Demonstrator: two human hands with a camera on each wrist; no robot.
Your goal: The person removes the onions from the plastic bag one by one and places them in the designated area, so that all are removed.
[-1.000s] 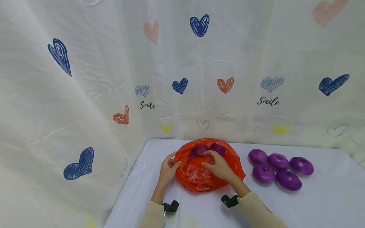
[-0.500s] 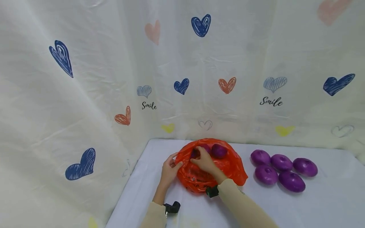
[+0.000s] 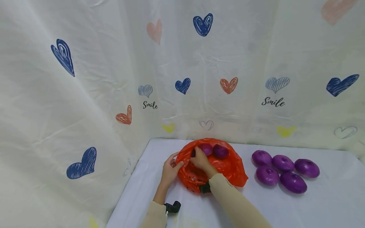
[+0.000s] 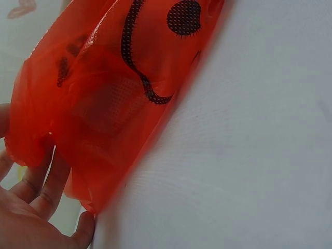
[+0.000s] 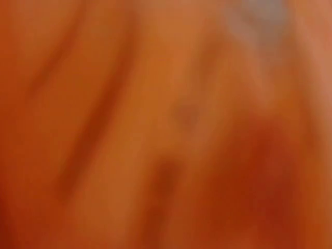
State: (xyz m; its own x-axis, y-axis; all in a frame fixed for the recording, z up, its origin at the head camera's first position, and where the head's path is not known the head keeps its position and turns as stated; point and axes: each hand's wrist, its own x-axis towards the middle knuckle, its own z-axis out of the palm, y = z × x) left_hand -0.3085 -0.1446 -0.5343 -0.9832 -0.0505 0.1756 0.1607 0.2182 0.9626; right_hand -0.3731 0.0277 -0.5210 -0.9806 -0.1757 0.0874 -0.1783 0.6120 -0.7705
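A red plastic bag [image 3: 235, 169] with black print lies on the table, its mouth facing the person. My left hand [image 3: 169, 171] holds the bag's left rim; in the left wrist view, its fingers [image 4: 51, 189] reach behind the thin red film. Inside the bag, my right hand [image 3: 201, 160] grips a purple onion [image 3: 193, 153], mostly hidden by the fingers and the bag. Two more onions sit at the back of the bag, a middle onion [image 3: 206, 149] and a right onion [image 3: 220, 151]. The right wrist view is an orange blur.
Several purple onions [image 3: 267, 175] lie grouped to the right of the bag on the white tablecloth [image 3: 328, 202]. Behind the table hangs a pale curtain [image 3: 245, 63] printed with hearts. A small black camera [image 3: 173, 207] is worn on the left wrist.
My right hand has moved left and deeper into the bag, from above the middle onion to the left one. The left hand keeps its hold on the rim. The head view shifts slightly.
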